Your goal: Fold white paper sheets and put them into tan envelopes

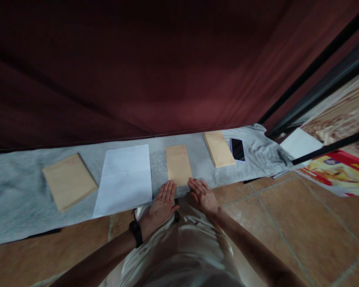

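My left hand (162, 202) lies flat with its fingers stretched out, its tips on the near edge of the grey cloth (18, 199). My right hand (202, 194) lies flat beside it, fingers apart. Neither hand holds anything. Between and just beyond the fingertips lies a small brown envelope (178, 164). A white sheet of paper (124, 179) rests to the left of my left hand. A black band sits on my left wrist.
A larger brown envelope (68, 181) lies at the left of the cloth. A stack of brown envelopes (219, 148) and a dark phone (237, 149) lie at the right. A dark red curtain hangs behind. Tiled floor and printed sheets (335, 169) are at the right.
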The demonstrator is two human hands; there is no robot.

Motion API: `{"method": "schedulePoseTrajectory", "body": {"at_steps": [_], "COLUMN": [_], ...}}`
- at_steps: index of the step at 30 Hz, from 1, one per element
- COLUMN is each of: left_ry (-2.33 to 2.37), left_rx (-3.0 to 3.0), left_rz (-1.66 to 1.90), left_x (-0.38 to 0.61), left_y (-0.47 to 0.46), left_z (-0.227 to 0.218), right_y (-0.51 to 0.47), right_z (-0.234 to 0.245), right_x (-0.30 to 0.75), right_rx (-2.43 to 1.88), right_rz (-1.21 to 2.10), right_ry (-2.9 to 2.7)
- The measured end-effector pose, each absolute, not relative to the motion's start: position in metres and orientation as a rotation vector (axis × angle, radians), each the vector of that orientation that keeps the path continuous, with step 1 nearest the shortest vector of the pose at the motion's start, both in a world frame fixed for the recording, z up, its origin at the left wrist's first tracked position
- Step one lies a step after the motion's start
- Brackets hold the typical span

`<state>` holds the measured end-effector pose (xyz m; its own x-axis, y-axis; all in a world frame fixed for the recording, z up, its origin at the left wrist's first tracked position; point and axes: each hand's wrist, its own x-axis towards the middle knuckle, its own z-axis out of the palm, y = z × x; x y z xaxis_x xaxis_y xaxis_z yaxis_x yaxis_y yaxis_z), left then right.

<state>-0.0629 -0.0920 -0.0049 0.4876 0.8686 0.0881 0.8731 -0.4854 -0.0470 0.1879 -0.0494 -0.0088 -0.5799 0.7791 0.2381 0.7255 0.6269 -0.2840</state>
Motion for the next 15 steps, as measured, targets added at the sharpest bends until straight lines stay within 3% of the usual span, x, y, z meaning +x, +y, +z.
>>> {"method": "schedulePoseTrajectory", "body": {"at_steps": [8, 15], "left_ry": [-1.553, -1.637], "left_rx": [-2.691, -2.683], "left_rz": [-0.352, -0.410], "left_x": [-0.020, 0.007], "left_y": [-0.062, -0.015], "left_z": [0.011, -0.004], "right_y": [-0.051, -0.051], "right_z": [-0.019, -0.018], "right_x": [0.193, 0.193], "right_rx": [-1.180, -1.160], "right_rz": [0.194, 0.190], "right_ry": [-2.495, -2.470]}}
